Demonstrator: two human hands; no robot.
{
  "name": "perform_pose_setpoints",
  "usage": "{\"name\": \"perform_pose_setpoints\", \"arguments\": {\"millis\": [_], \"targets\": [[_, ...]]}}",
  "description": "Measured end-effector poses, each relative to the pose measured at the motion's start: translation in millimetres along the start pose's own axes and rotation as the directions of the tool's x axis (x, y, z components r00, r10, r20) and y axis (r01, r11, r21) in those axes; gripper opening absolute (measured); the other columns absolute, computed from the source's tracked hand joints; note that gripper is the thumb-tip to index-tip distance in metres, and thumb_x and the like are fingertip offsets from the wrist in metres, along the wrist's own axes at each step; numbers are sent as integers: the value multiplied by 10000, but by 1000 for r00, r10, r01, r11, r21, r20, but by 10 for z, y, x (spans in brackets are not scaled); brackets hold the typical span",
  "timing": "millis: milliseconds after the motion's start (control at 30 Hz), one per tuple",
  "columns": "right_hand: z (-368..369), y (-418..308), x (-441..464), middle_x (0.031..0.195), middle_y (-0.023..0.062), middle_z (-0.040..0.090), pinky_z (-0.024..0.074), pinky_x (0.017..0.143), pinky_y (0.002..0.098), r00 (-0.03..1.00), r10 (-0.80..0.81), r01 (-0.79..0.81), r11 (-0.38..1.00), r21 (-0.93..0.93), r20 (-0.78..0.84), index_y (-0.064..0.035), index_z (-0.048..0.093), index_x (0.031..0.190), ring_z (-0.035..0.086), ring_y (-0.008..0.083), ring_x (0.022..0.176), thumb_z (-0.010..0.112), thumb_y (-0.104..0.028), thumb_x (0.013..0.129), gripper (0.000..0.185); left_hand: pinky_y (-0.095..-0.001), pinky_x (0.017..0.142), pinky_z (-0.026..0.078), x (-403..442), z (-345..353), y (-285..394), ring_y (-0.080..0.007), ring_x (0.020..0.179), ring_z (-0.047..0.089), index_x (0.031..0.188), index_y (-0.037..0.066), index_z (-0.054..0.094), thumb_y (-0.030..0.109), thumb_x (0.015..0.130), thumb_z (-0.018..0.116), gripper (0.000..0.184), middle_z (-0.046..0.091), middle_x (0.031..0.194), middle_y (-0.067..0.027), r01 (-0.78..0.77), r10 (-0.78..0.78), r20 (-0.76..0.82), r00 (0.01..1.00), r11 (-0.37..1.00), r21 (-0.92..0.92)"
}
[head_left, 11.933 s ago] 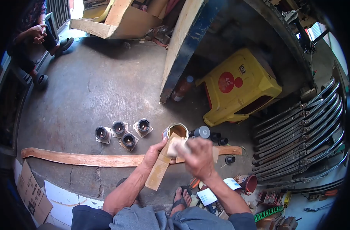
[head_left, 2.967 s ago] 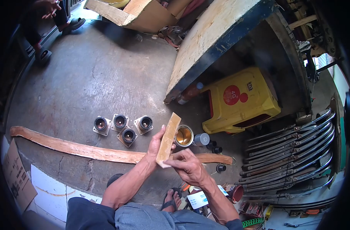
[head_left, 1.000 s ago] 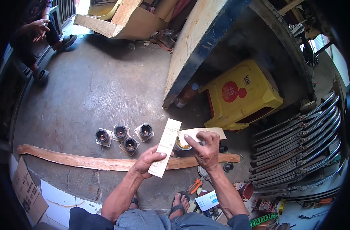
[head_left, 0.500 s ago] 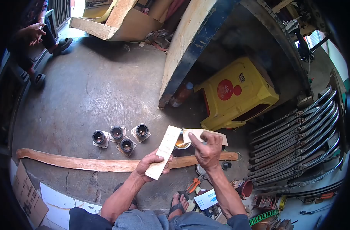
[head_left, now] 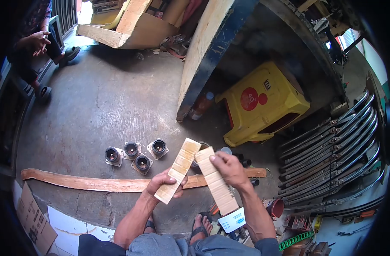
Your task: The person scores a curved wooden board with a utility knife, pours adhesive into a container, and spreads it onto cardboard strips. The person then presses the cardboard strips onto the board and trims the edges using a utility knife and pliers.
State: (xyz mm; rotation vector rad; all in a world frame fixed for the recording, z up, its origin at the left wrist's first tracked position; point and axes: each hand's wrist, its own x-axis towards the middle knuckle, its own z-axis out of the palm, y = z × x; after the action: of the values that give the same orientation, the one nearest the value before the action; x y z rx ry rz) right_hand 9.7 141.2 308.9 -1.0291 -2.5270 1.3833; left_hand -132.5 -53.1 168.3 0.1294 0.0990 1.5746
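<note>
My left hand [head_left: 161, 184] grips the lower end of a pale flat strip [head_left: 184, 158] with a yellow-brown smear across its upper face. My right hand [head_left: 231, 170] is closed on a ribbed cardboard strip [head_left: 214, 181], thumb on its face near the top. The two strips' upper ends meet or nearly meet; I cannot tell if they touch. Behind them, a round tin [head_left: 204, 145] is mostly hidden. Below my hands, a long reddish-brown strip [head_left: 97, 184] lies across the floor.
Several black cylinders on square plates [head_left: 142, 162] stand to the left. A yellow plastic stool [head_left: 284, 100] is beyond my right hand, beside a leaning board [head_left: 212, 55]. Curved chrome bars [head_left: 331, 147] are stacked at right. Another person's hands [head_left: 39, 42] show at upper left.
My right hand has swung the cardboard strip from sideways to pointing down toward me. The left strip is tilted further right, its smeared face now visible. The tin's yellow-brown contents are now covered.
</note>
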Motion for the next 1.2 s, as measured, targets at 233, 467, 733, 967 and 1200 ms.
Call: {"name": "perform_pose_setpoints", "arguments": {"millis": [233, 467, 733, 967, 1200], "targets": [[105, 13, -96, 897, 150, 650, 533, 658, 407, 779, -550, 277, 733, -621, -300, -12, 702, 1040, 656, 309, 767, 654, -110, 931, 155, -347, 539, 504, 14, 20, 31, -158, 590, 529, 1407, 10, 447, 114, 865, 603, 573, 590, 999, -156, 23, -26, -99, 995, 999, -29], [286, 399, -162, 800, 26, 560, 498, 573, 359, 662, -749, 434, 407, -803, -22, -72, 740, 1199, 591, 199, 696, 729, -116, 793, 409, -326, 524, 484, -59, 121, 110, -136, 548, 485, 1375, 13, 461, 130, 871, 612, 539, 585, 990, -157, -21, 15, -54, 998, 993, -112], [402, 261, -217, 731, 28, 501, 457, 586, 364, 685, -725, 352, 417, -838, -73, -92, 777, 1098, 536, 218, 652, 801, -98, 735, 364, -338, 539, 480, -5, 169, -54, -141, 542, 461, 1368, 20, 489, 127, 851, 621, 544, 578, 970, -150, 45, -46, -191, 981, 999, -9], [376, 191, -235, 718, 27, 507, 448, 600, 374, 685, -719, 331, 451, -829, -118, -92, 775, 1061, 557, 219, 673, 785, -132, 765, 299, -362, 557, 507, 16, 64, -64, -172, 604, 510, 1343, 32, 506, 136, 861, 620, 506, 608, 947, -160, 48, -36, -250, 967, 998, 44], [394, 795, -607, 741, 106, 640, 531, 584, 458, 930, -360, 183, 639, -747, -80, -72, 751, 857, 671, 298, 681, 726, -183, 810, 123, -380, 571, 564, -83, -39, 129, -199, 676, 603, 1297, 22, 529, 142, 852, 667, 481, 623, 979, -151, -30, 70, -212, 975, 981, 191]]}}
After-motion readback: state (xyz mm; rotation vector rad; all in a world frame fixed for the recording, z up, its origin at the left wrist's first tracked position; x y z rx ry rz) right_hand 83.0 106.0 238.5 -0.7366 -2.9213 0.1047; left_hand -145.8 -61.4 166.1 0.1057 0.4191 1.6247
